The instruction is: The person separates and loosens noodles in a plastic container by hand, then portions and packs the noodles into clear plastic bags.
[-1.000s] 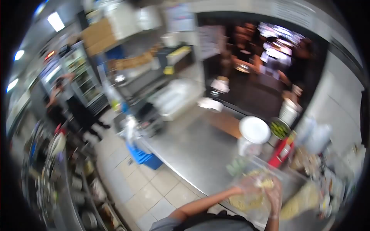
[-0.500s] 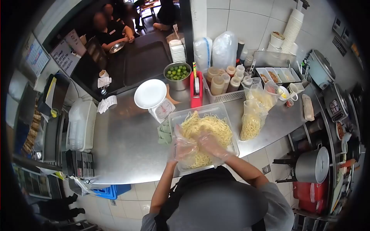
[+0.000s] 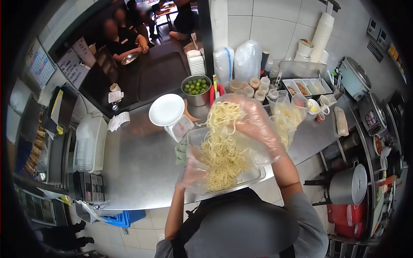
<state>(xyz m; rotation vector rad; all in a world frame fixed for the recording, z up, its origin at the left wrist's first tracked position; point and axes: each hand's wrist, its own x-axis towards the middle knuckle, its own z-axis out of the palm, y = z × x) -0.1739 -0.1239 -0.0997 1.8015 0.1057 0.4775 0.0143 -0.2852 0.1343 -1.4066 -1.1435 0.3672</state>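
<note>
Grey stainless-steel surface (image 3: 137, 167); clear rectangular plastic tray (image 3: 253, 175) at its six o'clock edge, heaped with pale-yellow stringy noodles (image 3: 223, 168). Clear-gloved right hand (image 3: 256, 124), tray's one o'clock, grips a raised clump; clear-gloved left hand (image 3: 195, 168), nine o'clock, grip unclear. Seemingly loosening; next move likely calls for freeing trailing strands.

Red plastic tape dispenser (image 3: 220, 90), back edge of grey steel bench (image 3: 133, 167) — mostly hidden by pale yellow noodles (image 3: 224, 148) and clear-gloved right hand (image 3: 254, 119). Capped plastic bottles (image 3: 259, 93), clear noodle-filled bag (image 3: 286, 122) toward right end: partly behind same hand. White round-dialled scale (image 3: 180, 128) — markings too small to read.
</note>
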